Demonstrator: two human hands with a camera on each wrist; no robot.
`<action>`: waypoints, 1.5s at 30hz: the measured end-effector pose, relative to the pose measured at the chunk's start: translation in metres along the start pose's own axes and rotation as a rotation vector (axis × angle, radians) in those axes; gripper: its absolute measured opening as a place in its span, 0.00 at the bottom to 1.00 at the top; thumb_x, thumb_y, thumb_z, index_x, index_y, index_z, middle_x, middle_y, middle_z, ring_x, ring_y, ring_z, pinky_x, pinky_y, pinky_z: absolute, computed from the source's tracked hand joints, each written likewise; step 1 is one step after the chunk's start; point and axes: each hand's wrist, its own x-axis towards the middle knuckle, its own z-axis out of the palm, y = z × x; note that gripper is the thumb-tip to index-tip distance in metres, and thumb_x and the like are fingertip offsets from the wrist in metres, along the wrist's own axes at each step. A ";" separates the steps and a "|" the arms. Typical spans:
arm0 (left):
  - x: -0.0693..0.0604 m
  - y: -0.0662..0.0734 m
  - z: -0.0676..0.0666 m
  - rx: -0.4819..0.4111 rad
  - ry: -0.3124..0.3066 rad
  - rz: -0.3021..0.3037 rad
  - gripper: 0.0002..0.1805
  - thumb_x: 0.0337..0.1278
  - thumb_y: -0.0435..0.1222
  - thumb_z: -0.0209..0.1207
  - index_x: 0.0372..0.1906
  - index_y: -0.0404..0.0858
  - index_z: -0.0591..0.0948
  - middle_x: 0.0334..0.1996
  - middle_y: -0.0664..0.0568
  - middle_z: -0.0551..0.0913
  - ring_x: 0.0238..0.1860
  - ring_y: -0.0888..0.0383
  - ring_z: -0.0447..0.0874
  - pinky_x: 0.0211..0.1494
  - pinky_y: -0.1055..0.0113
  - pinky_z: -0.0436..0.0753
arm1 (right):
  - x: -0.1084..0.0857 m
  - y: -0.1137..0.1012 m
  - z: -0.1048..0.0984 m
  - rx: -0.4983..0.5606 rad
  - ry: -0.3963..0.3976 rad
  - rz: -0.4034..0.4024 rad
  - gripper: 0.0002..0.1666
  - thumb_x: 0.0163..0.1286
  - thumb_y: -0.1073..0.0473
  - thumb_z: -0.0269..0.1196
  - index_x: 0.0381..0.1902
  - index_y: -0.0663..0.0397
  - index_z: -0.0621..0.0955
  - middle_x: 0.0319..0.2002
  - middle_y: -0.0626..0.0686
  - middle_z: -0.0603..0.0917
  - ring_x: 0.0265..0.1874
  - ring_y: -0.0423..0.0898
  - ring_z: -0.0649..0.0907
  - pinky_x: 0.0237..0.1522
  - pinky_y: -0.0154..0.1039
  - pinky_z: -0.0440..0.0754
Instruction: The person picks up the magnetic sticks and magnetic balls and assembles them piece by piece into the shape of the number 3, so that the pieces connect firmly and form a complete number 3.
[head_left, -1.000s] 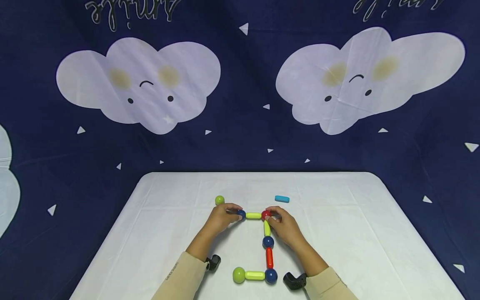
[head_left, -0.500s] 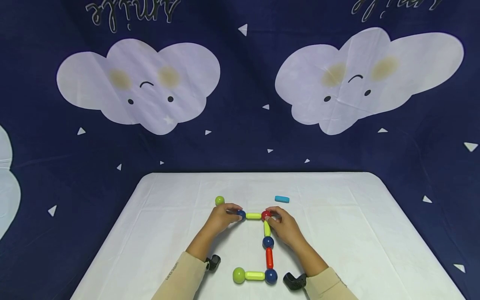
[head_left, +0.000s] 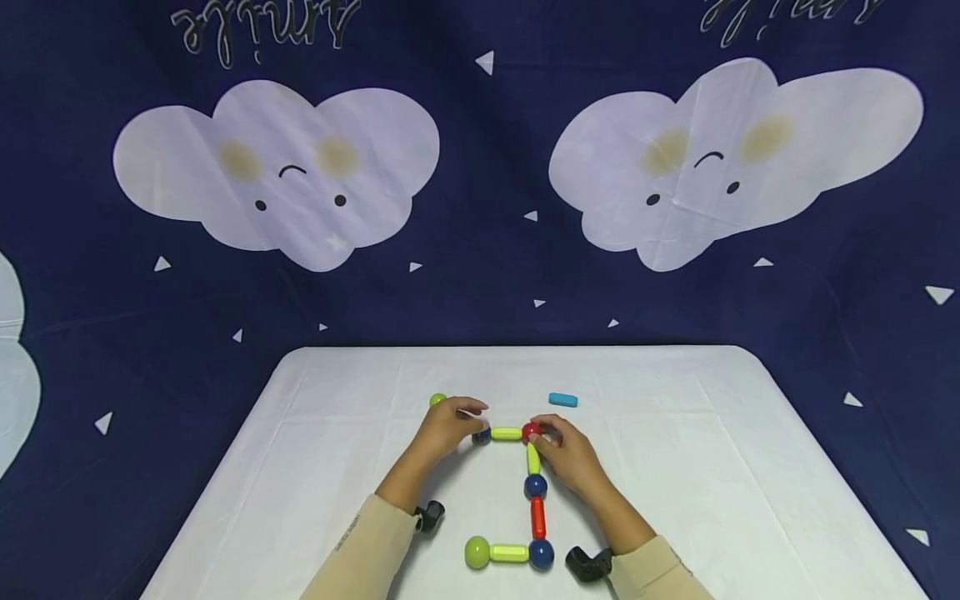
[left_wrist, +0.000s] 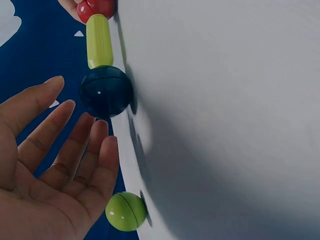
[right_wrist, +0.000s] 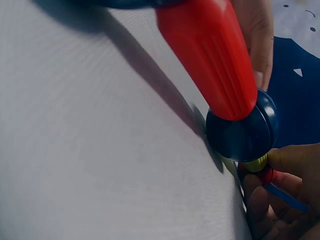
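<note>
A chain of toy balls and sticks lies on the white table. At its far left end, a blue ball [left_wrist: 105, 92] joins a yellow-green stick [head_left: 507, 433]. My left hand [head_left: 447, 429] is beside that ball; in the left wrist view its fingers are spread and apart from it. My right hand [head_left: 573, 454] pinches the red ball [head_left: 530, 432] at the far corner. From there a second yellow-green stick [head_left: 533, 458], a blue ball [head_left: 536, 486] and a red stick [head_left: 537, 518] run toward me. The near row has a blue ball [head_left: 542, 554], a yellow-green stick [head_left: 510, 553] and a green ball [head_left: 477, 552].
Behind my left hand sits a loose green ball [left_wrist: 125, 211]. A loose light-blue stick [head_left: 563, 400] lies beyond the right hand. The white tabletop [head_left: 300, 467] ends against a dark blue curtain [head_left: 480, 308] printed with clouds.
My left hand has let go of the far-left blue ball, its fingers lifting and spreading slightly. My right hand keeps its hold on the red ball.
</note>
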 end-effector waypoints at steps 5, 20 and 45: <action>0.006 0.009 0.001 0.003 -0.001 0.010 0.17 0.58 0.40 0.70 0.53 0.43 0.86 0.46 0.48 0.88 0.45 0.54 0.86 0.46 0.59 0.84 | 0.000 0.001 0.000 -0.004 0.005 -0.006 0.18 0.70 0.54 0.65 0.57 0.44 0.82 0.52 0.53 0.85 0.25 0.43 0.77 0.23 0.35 0.75; 0.034 0.024 0.014 -0.032 -0.003 0.032 0.18 0.57 0.40 0.70 0.53 0.42 0.86 0.49 0.46 0.88 0.45 0.55 0.86 0.45 0.63 0.84 | -0.001 0.001 -0.001 0.011 -0.012 0.026 0.19 0.70 0.55 0.65 0.58 0.42 0.82 0.51 0.52 0.85 0.24 0.43 0.78 0.25 0.35 0.77; 0.064 0.040 0.045 -0.131 -0.072 0.033 0.18 0.58 0.37 0.70 0.53 0.39 0.86 0.46 0.47 0.88 0.42 0.56 0.87 0.44 0.62 0.85 | -0.005 0.004 -0.001 0.008 0.009 -0.019 0.18 0.70 0.56 0.66 0.57 0.44 0.82 0.50 0.52 0.86 0.27 0.41 0.78 0.26 0.33 0.76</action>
